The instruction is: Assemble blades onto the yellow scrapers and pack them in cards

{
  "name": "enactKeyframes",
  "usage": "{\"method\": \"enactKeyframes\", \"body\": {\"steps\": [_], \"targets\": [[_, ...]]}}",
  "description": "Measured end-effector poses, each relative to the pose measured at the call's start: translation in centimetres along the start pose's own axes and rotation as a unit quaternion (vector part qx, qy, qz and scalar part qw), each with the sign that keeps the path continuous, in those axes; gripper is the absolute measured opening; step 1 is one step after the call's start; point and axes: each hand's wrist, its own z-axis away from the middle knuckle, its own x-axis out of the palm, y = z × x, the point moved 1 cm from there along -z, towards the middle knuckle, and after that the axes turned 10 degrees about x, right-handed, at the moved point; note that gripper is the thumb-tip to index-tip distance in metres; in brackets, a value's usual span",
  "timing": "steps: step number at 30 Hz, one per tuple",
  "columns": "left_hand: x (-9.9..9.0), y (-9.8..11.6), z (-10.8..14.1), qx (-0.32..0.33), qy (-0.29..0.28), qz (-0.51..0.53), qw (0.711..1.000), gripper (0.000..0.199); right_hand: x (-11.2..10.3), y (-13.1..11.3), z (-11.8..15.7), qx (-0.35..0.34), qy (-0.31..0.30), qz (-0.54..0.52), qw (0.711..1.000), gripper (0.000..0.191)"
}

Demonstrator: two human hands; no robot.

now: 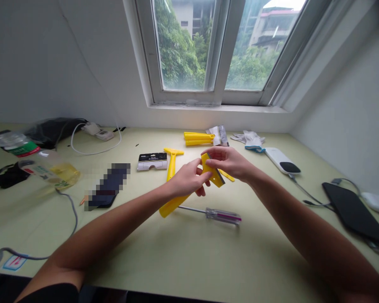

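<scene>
Both hands hold a yellow scraper (214, 175) above the middle of the table. My left hand (189, 179) is closed round it just below the head, and the yellow handle (173, 205) sticks out under that wrist. With fingers and thumb, my right hand (225, 160) pinches the head, whose dark blade edge faces right. Beneath them lies a screwdriver (222, 215) with a clear handle, its tip hidden behind the scraper handle. A second yellow scraper (173, 162) rests on the table beyond my left hand. Behind my right hand a small flat yellow piece (226, 175) shows in part.
Farther back lie a black-and-white package (152, 161), several yellow handles (198, 138), a plastic bag (218, 135) and white gloves (249, 138). A bottle (47, 166) and a phone (109, 187) are at left; a white device (281, 160) and a black phone (355, 210) with cables are at right.
</scene>
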Motion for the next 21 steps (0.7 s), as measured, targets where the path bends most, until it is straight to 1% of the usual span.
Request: {"method": "enactKeyframes", "body": {"steps": [2, 4, 6, 8, 9, 11, 13, 15, 16, 18, 20, 21], "targets": [[-0.3, 0.4, 0.3, 0.03, 0.041, -0.08, 0.995, 0.042, -0.2, 0.2, -0.1, 0.006, 0.019, -0.009, 1.0, 0.036], [-0.4, 0.8, 0.7, 0.081, 0.084, -0.155, 0.981, 0.048, -0.5, 0.5, -0.2, 0.014, 0.03, -0.025, 0.999, 0.039], [-0.3, 1.1, 0.9, 0.139, 0.106, -0.206, 0.963, 0.053, -0.8, 0.9, -0.4, 0.021, 0.023, -0.055, 0.998, 0.044], [-0.2, 1.2, 0.9, 0.182, 0.1, -0.236, 0.949, 0.048, -1.1, 1.3, -0.6, 0.023, 0.012, -0.083, 0.996, 0.048], [-0.2, 1.2, 0.8, 0.193, 0.094, -0.243, 0.946, 0.043, -1.2, 1.5, -0.7, 0.023, 0.01, -0.088, 0.996, 0.048], [-0.2, 1.1, 0.8, 0.198, 0.08, -0.256, 0.943, 0.036, -1.5, 1.7, -0.8, 0.028, 0.014, -0.088, 0.996, 0.047], [-0.1, 0.9, 0.8, 0.195, 0.071, -0.277, 0.938, 0.035, -1.6, 1.7, -0.8, 0.041, 0.017, -0.085, 0.995, 0.045], [0.1, 0.7, 1.0, 0.192, 0.059, -0.319, 0.926, 0.034, -1.7, 1.5, -0.7, 0.055, 0.015, -0.085, 0.995, 0.044], [0.2, 0.7, 1.1, 0.19, 0.051, -0.348, 0.917, 0.034, -1.7, 1.4, -0.6, 0.061, 0.013, -0.085, 0.994, 0.044], [0.5, 0.7, 1.3, 0.19, 0.031, -0.417, 0.888, 0.035, -1.7, 1.0, -0.4, 0.072, 0.005, -0.084, 0.994, 0.044], [0.8, 0.7, 1.4, 0.202, 0.014, -0.476, 0.856, 0.038, -1.8, 0.7, -0.1, 0.081, -0.005, -0.083, 0.993, 0.044], [0.9, 0.8, 1.5, 0.211, 0.007, -0.492, 0.845, 0.04, -1.8, 0.6, -0.1, 0.084, -0.01, -0.082, 0.993, 0.044]]}}
